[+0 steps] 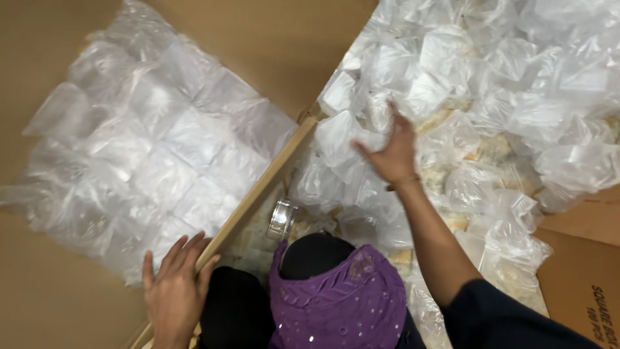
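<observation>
**Observer A:** Status of the right hand (392,154)?

**Observer B:** It is stretched over the heap of loose clear plastic bags (491,103) in the large cardboard box (581,278). The fingers are spread and pinch nothing; the palm hovers at, or just touches, the nearest small filled bag (340,139). Contact cannot be confirmed, as the hand is motion-blurred.

**Observer A:** And the left hand (173,287)?

**Observer B:** It rests on the wooden edge strip (258,194) between the two sides, fingers spread flat, gripping nothing. Beyond it, the flat-laid clear bags (148,148) lie in neat rows on brown cardboard.

**Observer A:** Recommended technique?

**Observer B:** In my judgement: close the fingers on one bag only, at its gathered top, and lift straight up so neighbouring bags do not drag along. Keep the left hand braced on the strip for balance. Keep the forearm off the roll of clear tape (282,220) just beside the purple garment (342,297).
</observation>
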`<action>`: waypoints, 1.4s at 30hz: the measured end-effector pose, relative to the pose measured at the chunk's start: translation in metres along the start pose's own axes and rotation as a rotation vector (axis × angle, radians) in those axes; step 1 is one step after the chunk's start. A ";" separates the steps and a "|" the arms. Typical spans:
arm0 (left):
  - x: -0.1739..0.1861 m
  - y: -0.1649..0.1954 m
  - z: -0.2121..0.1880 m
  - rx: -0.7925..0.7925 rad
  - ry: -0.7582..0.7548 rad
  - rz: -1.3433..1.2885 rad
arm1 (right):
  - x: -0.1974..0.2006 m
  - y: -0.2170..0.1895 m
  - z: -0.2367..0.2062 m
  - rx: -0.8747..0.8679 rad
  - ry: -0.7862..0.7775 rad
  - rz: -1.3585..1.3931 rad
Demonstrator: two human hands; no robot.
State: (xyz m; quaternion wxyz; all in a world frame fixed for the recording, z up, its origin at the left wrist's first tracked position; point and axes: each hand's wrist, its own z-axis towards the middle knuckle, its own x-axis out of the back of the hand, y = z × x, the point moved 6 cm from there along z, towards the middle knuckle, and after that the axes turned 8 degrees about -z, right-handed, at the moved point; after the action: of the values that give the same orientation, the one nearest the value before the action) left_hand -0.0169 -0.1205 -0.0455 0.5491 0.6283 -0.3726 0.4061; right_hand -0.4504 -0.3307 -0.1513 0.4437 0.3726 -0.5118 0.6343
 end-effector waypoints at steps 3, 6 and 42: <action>0.017 0.018 0.009 -0.042 0.022 -0.051 | -0.044 -0.045 0.006 -0.214 -0.579 -0.229; 0.038 0.031 0.017 -0.033 0.127 -0.329 | -0.042 -0.061 0.006 -0.265 -0.652 -0.202; -0.031 -0.207 0.080 0.463 0.218 -0.795 | -0.111 -0.043 -0.040 0.102 -0.670 -0.522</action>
State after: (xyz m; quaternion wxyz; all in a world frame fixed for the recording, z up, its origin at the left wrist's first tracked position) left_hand 0.1682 -0.1748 -0.1596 0.5434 0.7818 0.0566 0.3004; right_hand -0.3738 -0.3084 -0.2481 0.3796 0.6965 -0.4841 0.3693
